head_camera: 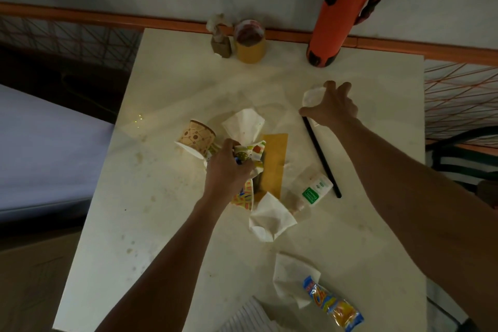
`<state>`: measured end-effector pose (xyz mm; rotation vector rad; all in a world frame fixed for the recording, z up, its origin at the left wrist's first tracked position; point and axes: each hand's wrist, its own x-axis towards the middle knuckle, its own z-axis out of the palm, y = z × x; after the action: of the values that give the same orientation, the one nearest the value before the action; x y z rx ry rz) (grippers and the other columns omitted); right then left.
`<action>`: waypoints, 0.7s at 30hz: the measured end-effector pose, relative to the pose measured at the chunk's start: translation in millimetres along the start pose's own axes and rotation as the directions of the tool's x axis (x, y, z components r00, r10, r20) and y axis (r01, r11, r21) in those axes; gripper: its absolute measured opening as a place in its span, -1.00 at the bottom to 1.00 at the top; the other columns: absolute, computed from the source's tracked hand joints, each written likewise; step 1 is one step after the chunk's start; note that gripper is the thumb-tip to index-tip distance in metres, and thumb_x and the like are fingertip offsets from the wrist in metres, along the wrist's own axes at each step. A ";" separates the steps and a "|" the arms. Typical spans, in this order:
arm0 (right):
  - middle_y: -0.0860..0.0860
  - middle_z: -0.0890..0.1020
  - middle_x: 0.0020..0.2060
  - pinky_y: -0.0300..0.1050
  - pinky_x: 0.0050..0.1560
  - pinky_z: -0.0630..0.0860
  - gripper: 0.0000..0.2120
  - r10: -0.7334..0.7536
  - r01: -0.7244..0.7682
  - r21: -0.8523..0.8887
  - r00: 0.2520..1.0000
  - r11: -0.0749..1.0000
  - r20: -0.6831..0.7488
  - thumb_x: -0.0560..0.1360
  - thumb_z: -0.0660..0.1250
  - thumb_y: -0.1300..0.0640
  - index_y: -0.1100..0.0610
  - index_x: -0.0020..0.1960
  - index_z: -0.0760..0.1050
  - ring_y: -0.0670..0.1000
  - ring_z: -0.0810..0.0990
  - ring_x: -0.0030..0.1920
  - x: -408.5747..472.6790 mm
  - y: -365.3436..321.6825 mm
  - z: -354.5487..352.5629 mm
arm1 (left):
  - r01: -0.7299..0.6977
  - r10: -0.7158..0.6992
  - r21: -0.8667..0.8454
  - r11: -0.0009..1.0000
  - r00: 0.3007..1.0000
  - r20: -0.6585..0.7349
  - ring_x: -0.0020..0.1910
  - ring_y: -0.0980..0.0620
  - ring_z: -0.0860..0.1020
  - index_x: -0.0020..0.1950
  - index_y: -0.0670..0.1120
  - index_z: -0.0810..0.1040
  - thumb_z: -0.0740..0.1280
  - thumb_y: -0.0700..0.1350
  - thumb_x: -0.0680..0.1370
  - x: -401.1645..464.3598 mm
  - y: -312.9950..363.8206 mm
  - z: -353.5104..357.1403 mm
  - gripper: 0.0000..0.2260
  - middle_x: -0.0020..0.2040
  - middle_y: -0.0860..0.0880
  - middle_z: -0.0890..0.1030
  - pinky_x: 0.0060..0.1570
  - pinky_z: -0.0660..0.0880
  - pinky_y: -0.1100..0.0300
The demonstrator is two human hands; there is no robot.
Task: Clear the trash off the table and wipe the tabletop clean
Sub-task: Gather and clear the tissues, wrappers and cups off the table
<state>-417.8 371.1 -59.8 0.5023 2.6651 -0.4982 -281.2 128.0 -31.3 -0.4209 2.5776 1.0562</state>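
My left hand (227, 170) is closed on a crumpled colourful wrapper (249, 153) near the middle of the stained white table (161, 224). Beside it lie a patterned paper cup (196, 140) on its side, a white napkin (244, 122) and a yellow paper strip (273, 162). My right hand (332, 106) reaches further back, fingers spread over a crumpled white tissue (311, 97), touching it. A black straw (322, 160) runs from under that hand toward me. Closer lie a small green-labelled bottle (314, 188), two more crumpled napkins (270, 217) (292, 277) and a snack packet (332, 304).
A tall orange flask (338, 11), a yellow cup (249, 40) and a small brown object (221, 46) stand along the far edge by the wall. A striped white thing (248, 315) sits at the near edge. A bed lies to the left, a chair (463, 159) to the right.
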 end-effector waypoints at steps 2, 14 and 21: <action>0.15 0.31 0.30 0.14 0.16 0.45 -0.11 0.019 -0.019 0.059 1.000 0.998 -0.010 0.29 0.51 -0.25 0.04 0.44 0.19 0.29 0.48 0.25 -5.7 5.6 -5.4 | -0.004 0.004 -0.007 1.000 1.000 -0.007 -0.10 -0.01 0.58 0.05 0.03 0.42 0.42 -0.06 0.49 -4.2 -0.8 -1.0 -0.77 -0.14 0.10 0.55 -0.14 0.55 0.04; 0.02 0.48 0.22 0.09 0.15 0.52 -0.21 0.005 -0.024 0.393 0.999 0.919 0.050 0.30 0.40 -0.38 -0.02 0.39 0.31 0.11 0.55 0.14 -153.2 27.0 -17.7 | 0.023 -0.022 -0.122 0.992 1.000 0.011 -0.09 -0.03 0.66 0.17 0.05 0.46 0.45 0.10 0.49 -69.8 -7.5 -10.3 -0.67 -0.02 0.03 0.67 -0.07 0.65 -0.05; 0.04 0.62 0.10 0.13 0.12 0.57 -0.28 -0.020 -0.059 0.581 0.991 0.812 0.130 0.19 0.30 -0.56 -0.21 0.23 0.41 0.07 0.62 0.05 -261.7 30.2 5.8 | 0.000 0.007 -0.195 0.981 0.999 0.033 -0.29 0.02 0.67 0.19 0.08 0.49 0.43 0.24 0.48 -132.6 -28.1 -35.0 -0.61 -0.14 0.09 0.69 -0.22 0.65 0.04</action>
<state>-177.9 324.0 38.5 0.6368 2.3394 -1.3179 -156.8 103.2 28.0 -0.4418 2.4556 1.3120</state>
